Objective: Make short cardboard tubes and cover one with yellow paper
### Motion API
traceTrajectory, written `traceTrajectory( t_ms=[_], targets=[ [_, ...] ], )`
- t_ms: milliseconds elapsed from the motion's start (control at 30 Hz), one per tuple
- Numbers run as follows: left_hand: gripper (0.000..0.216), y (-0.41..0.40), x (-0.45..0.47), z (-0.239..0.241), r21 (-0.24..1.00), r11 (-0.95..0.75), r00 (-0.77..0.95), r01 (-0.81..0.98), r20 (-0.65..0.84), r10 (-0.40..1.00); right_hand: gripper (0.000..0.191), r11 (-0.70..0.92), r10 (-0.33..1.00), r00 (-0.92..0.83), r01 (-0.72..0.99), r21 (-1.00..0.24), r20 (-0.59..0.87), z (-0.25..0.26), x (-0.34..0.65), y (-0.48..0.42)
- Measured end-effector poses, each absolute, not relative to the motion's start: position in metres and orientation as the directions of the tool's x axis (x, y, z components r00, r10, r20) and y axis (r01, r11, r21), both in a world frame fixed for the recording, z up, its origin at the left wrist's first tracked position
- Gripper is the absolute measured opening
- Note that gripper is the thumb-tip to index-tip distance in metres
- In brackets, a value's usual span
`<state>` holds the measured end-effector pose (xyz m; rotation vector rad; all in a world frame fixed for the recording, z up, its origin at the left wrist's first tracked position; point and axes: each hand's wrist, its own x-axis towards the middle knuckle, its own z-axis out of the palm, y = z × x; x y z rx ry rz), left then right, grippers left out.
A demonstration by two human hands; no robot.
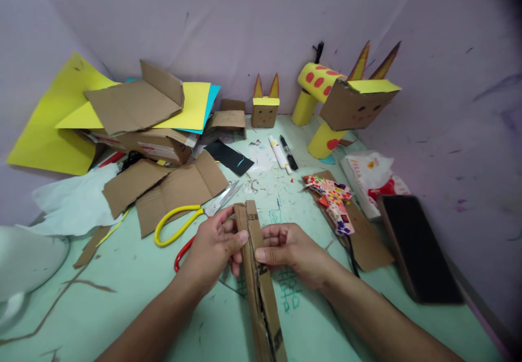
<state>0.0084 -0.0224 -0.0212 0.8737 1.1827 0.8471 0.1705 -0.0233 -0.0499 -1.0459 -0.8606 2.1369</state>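
Observation:
Both hands hold a long, narrow folded cardboard strip (261, 291), which runs from mid-table toward me with a lengthwise gap between its folded sides. My left hand (220, 242) grips its left side near the far end, thumb on top. Pinching the right side a little lower is my right hand (285, 250), fingers curled. Just left of my left hand lie scissors (179, 223) with one yellow and one red handle, blades pointing away. To the right, a flower-patterned glue gun (332, 196) rests on a piece of cardboard (367, 242).
Cardboard pieces (179, 188), a box with yellow sheets (49, 128) and a white mug (28, 264) occupy the left. Markers (280, 154), a small cardboard animal head (265, 114) and a spotted cardboard animal (354, 106) stand behind. A phone (420, 248) and tissue pack (362, 182) lie right.

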Motion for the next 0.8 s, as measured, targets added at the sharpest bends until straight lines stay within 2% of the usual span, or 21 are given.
traceTrajectory(
  t_ms=[433,800],
  targets=[
    [0.074,-0.0207,0.0124,-0.0172,0.876,0.461,0.184,-0.141,-0.434,0.882,0.042,-0.626,0.733,-0.493,-0.218,-0.749,-0.469,-0.0499,0.1706,-0.0211],
    [0.061,-0.0213,0.0153,-0.0176,0.857,0.493,0.176,-0.151,-0.467,0.866,0.041,-0.613,0.748,-0.468,-0.213,-0.761,-0.471,-0.0489,0.1712,-0.0228]
  ],
)
